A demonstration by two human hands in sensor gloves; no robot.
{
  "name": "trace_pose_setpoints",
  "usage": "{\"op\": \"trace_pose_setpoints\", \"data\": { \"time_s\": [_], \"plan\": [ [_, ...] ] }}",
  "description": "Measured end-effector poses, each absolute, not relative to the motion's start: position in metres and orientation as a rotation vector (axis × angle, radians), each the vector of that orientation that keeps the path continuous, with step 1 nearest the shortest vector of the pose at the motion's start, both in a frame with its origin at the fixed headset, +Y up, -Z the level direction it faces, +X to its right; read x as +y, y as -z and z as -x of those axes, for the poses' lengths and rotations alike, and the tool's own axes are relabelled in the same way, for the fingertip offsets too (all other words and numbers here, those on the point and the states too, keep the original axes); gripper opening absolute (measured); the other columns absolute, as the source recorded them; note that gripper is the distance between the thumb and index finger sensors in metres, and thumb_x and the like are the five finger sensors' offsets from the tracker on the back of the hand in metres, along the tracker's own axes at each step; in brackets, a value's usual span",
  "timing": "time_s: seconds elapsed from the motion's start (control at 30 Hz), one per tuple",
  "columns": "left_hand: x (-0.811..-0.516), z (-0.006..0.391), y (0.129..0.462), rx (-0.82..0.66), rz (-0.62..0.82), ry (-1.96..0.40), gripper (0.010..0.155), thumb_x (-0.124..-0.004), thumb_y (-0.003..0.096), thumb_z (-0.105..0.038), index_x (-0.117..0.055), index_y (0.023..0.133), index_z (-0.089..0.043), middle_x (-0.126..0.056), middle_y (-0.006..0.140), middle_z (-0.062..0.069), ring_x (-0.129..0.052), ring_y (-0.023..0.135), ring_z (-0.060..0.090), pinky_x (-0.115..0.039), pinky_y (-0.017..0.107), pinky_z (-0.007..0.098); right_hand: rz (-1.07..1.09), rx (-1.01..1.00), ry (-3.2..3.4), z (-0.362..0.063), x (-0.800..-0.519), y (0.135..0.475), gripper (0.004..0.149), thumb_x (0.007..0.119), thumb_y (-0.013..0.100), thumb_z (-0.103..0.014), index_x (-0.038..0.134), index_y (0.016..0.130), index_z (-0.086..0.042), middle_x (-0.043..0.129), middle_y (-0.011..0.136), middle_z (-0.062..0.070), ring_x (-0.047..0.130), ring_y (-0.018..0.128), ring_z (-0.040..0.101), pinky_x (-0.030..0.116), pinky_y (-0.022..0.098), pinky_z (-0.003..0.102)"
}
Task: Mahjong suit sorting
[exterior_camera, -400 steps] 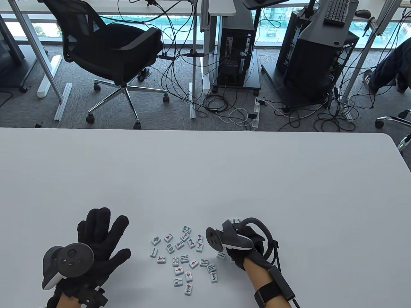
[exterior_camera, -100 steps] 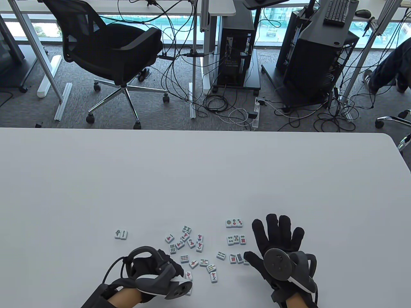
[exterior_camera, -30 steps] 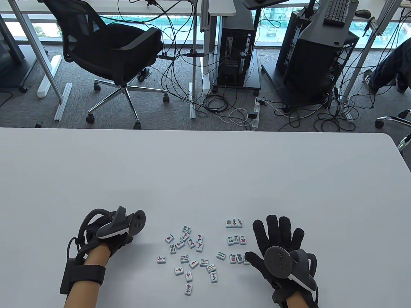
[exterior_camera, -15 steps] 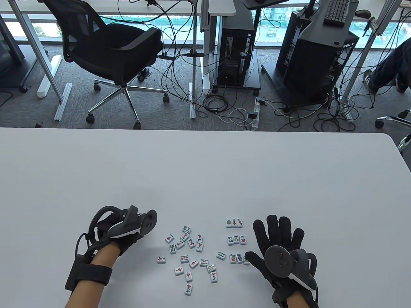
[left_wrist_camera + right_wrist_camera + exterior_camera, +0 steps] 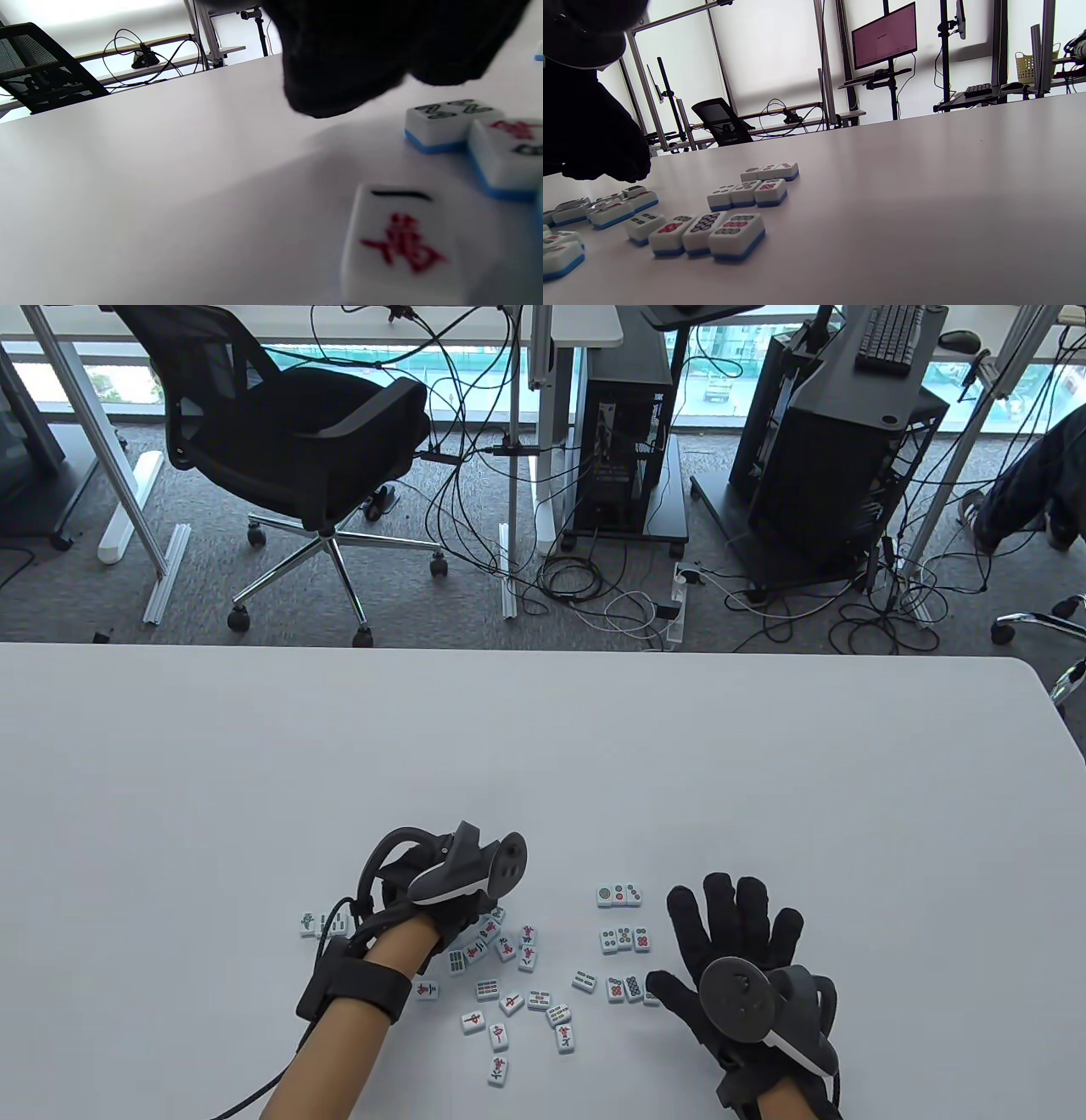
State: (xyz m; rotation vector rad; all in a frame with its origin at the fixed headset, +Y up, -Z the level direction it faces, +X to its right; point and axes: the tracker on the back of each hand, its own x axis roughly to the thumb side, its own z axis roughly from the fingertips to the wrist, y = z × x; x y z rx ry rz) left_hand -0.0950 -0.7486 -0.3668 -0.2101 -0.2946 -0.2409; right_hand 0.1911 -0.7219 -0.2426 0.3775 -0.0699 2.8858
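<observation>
Mahjong tiles lie face up in a loose scatter near the front edge of the white table, between the two hands. Table is broad and bare across its far half and out to both side edges; its far right corner is rounded.

Right hand rests flat on the table, palm down, fingers straight and spread, holding nothing. Thumb tip reaches toward the nearest sorted row.

Left hand is over the far left part of the scatter, tracker tilted up, forearm crossing in from the bottom edge. Fingers are hidden under the tracker in the table view; the left wrist view shows only dark fingertips hanging just above the table, apart from the closest tiles, so whether they curl or hold anything cannot be told.

Dot-suit tiles sit in three short rows just left of the right hand: far row, middle row, near row. Tiles touch side by side within each row; rows are apart.

Small tile pair sits left of the left wrist, partly hidden by the cable.

Character tile with red mark lies closest to the left wrist camera, blurred. One single tile lies nearest the front edge.
</observation>
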Motion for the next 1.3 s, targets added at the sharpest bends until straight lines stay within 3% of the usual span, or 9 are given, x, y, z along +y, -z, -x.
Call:
{"op": "trace_pose_setpoints", "data": {
  "time_s": [0.33, 0.47, 0.57, 0.8, 1.0, 1.3],
  "plan": [
    [-0.751, 0.094, 0.381, -0.215, 0.119, 0.343, 0.049, -0.082, 0.0329, -0.056, -0.094, 0.067, -0.023, -0.101, 0.026, -0.017, -0.089, 0.0, 0.004, -0.084, 0.012, 0.032, -0.397, -0.062, -2.872, -0.189, -0.723, 0.242, 0.083, 0.059, 0.044, -0.065, 0.012, 0.106, -0.036, 0.003, 0.115, 0.009, -0.003, 0.1, 0.044, 0.008, 0.066, 0.074],
    [-0.747, 0.091, 0.382, -0.178, 0.151, 0.244, 0.057, -0.077, 0.0338, -0.062, -0.094, 0.069, -0.021, -0.101, 0.026, -0.016, -0.088, -0.001, 0.004, -0.083, 0.011, 0.033, -0.393, -0.068, -2.859, -0.19, -0.722, 0.242, 0.083, 0.06, 0.044, -0.064, 0.012, 0.106, -0.036, 0.003, 0.115, 0.009, -0.004, 0.1, 0.043, 0.007, 0.066, 0.074],
    [-0.748, 0.085, 0.382, -0.126, 0.225, 0.305, 0.067, -0.076, 0.0305, -0.07, -0.093, 0.072, -0.02, -0.101, 0.028, -0.015, -0.089, 0.0, 0.004, -0.083, 0.012, 0.033, -0.393, -0.066, -2.862, -0.19, -0.722, 0.242, 0.083, 0.06, 0.044, -0.065, 0.012, 0.106, -0.037, 0.003, 0.115, 0.009, -0.004, 0.1, 0.044, 0.007, 0.066, 0.074],
    [-0.76, 0.078, 0.384, -0.08, 0.281, 0.321, 0.064, -0.083, 0.0309, -0.061, -0.089, 0.071, -0.012, -0.101, 0.029, -0.016, -0.089, 0.0, 0.003, -0.084, 0.011, 0.032, -0.398, -0.064, -2.866, -0.19, -0.723, 0.242, 0.083, 0.06, 0.044, -0.065, 0.012, 0.106, -0.036, 0.003, 0.115, 0.009, -0.003, 0.1, 0.044, 0.008, 0.066, 0.074],
    [-0.759, 0.084, 0.384, -0.142, 0.28, 0.238, 0.063, -0.089, 0.0281, -0.057, -0.089, 0.071, -0.011, -0.101, 0.03, -0.016, -0.091, 0.001, 0.003, -0.085, 0.013, 0.032, -0.399, -0.061, -2.866, -0.189, -0.723, 0.242, 0.083, 0.059, 0.044, -0.065, 0.012, 0.106, -0.036, 0.003, 0.115, 0.009, -0.003, 0.1, 0.044, 0.008, 0.066, 0.074],
    [-0.705, 0.147, 0.352, -0.31, 0.126, 0.127, 0.063, -0.092, 0.0272, -0.053, -0.086, 0.079, -0.019, -0.103, 0.043, -0.014, -0.097, 0.013, 0.006, -0.087, 0.023, 0.034, -0.409, -0.061, -2.872, -0.189, -0.723, 0.242, 0.083, 0.059, 0.044, -0.065, 0.012, 0.106, -0.036, 0.003, 0.115, 0.009, -0.003, 0.1, 0.044, 0.008, 0.066, 0.074]
  ]
}}
